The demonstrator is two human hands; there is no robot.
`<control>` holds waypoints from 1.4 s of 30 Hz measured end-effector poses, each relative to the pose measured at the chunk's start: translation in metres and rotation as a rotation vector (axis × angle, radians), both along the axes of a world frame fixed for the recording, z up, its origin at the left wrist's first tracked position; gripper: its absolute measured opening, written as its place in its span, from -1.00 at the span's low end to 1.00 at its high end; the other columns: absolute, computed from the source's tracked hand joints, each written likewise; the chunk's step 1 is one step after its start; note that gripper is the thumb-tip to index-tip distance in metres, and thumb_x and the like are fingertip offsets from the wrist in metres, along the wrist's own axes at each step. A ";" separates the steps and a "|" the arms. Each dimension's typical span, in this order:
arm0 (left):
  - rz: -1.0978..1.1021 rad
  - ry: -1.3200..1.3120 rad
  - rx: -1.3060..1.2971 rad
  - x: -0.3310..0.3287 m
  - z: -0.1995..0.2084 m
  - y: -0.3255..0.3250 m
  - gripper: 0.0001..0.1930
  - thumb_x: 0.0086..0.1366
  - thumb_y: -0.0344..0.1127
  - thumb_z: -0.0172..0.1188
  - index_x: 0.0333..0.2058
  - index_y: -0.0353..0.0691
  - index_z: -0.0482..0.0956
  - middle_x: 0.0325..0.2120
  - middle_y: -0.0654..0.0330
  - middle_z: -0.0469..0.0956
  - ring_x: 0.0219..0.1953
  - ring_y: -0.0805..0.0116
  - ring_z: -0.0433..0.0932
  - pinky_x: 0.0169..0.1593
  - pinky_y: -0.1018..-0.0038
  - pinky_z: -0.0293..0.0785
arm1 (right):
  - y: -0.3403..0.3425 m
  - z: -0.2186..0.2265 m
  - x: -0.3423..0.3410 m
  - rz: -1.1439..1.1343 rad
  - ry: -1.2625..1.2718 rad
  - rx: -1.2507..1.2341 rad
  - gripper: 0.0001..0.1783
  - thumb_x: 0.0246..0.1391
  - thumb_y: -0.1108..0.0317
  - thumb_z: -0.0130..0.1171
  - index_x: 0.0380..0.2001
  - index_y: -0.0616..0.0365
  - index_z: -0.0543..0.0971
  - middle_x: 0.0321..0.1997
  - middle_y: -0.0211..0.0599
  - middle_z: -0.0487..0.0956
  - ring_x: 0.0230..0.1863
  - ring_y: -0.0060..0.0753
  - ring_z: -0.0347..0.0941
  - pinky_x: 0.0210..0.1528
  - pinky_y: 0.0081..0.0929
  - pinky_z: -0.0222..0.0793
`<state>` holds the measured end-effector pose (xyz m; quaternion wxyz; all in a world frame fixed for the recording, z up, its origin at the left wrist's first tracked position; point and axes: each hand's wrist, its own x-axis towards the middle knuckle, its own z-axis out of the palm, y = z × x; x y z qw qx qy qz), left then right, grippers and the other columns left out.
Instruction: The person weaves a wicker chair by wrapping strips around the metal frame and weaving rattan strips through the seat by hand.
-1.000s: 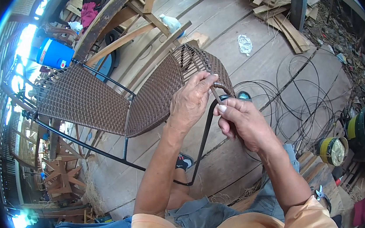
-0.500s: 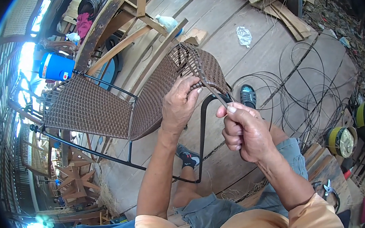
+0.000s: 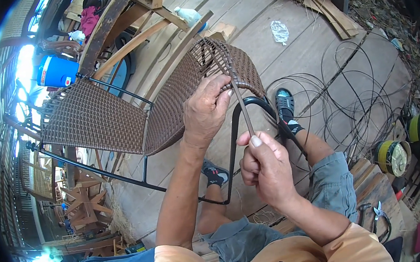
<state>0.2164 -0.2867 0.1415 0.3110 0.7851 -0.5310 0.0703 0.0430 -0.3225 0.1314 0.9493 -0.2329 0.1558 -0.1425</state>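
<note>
A chair with a brown woven seat (image 3: 179, 101) and woven back (image 3: 95, 119) lies tipped in front of me on its black metal frame (image 3: 232, 151). From the seat's edge comes a flat brown weaving strip (image 3: 244, 108), drawn taut toward me. My right hand (image 3: 270, 170) is closed around this strip, with the thumb pressed on top. My left hand (image 3: 207, 108) pinches the woven edge beside the spot where the strip comes out; its fingertips are partly hidden. Open gaps with loose strands show in the weave just beyond my left hand.
Loose coils of dark strip (image 3: 351, 97) spread over the floor at right. Scissors (image 3: 379, 216) lie on the wooden bench at lower right, near a yellow-banded can (image 3: 392, 158). A wooden frame (image 3: 126, 53) and a blue cooler (image 3: 57, 71) stand beyond the chair.
My right hand has moved down and slightly left, pulling the strip straighter toward me. More of the strip shows between my hands. The chair has shifted slightly, its back tilting left.
</note>
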 end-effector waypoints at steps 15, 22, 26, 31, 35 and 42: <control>-0.079 0.046 0.010 0.002 0.005 0.002 -0.77 0.05 -0.43 0.19 -0.27 -0.28 0.48 -0.31 0.06 0.50 -0.29 0.16 0.53 -0.22 0.40 0.46 | 0.143 -0.072 -0.038 0.370 -0.271 -1.748 -0.65 -0.08 0.39 -0.05 -0.16 0.18 0.45 -0.11 -0.15 0.46 -0.02 -0.15 0.33 -0.04 -0.25 0.19; -0.038 -0.230 -0.016 0.001 -0.006 0.002 -0.71 -0.02 -0.42 0.23 -0.27 -0.18 0.43 -0.28 0.15 0.50 -0.28 0.15 0.53 -0.26 0.38 0.50 | 0.114 -0.113 -0.050 1.002 -0.300 -1.834 -0.73 -0.03 0.31 -0.01 -0.23 0.13 0.49 -0.23 -0.17 0.49 -0.21 -0.29 0.42 -0.19 -0.42 0.34; -0.017 -0.279 -0.016 0.003 -0.009 0.004 -0.69 -0.05 -0.41 0.25 -0.27 -0.16 0.44 -0.29 0.18 0.50 -0.29 0.18 0.54 -0.28 0.39 0.51 | 0.022 -0.114 0.022 -0.125 0.358 -1.183 -0.65 0.14 0.36 -0.13 -0.05 0.34 0.35 -0.16 0.14 0.46 -0.13 0.09 0.40 -0.06 -0.26 0.32; -0.005 -0.319 -0.053 0.005 -0.014 -0.002 -0.68 -0.02 -0.36 0.28 -0.23 -0.16 0.47 -0.31 0.21 0.53 -0.37 0.31 0.57 -0.33 0.49 0.51 | -0.020 -0.103 0.096 -0.292 0.109 -0.831 -0.59 0.17 0.19 -0.11 -0.07 0.31 0.35 -0.21 -0.11 0.44 -0.17 -0.30 0.36 -0.07 -0.44 0.25; 0.020 -0.368 -0.082 0.006 -0.017 0.000 -0.67 -0.03 -0.34 0.30 -0.24 -0.14 0.49 -0.32 0.25 0.54 -0.37 0.36 0.58 -0.32 0.54 0.51 | -0.017 -0.106 0.098 -0.222 0.051 -0.456 -0.65 0.20 0.13 -0.09 -0.33 0.23 0.46 -0.57 -0.47 0.37 -0.54 -0.66 0.27 -0.48 -0.71 0.22; 0.030 -0.435 -0.162 0.007 -0.027 -0.007 -0.70 -0.05 -0.35 0.31 -0.27 -0.13 0.50 -0.35 0.27 0.55 -0.39 0.36 0.58 -0.36 0.54 0.49 | -0.034 -0.161 0.128 -0.479 0.292 -0.968 -0.76 0.17 0.25 -0.02 -0.24 0.18 0.49 -0.46 -0.48 0.46 -0.39 -0.62 0.37 -0.32 -0.66 0.29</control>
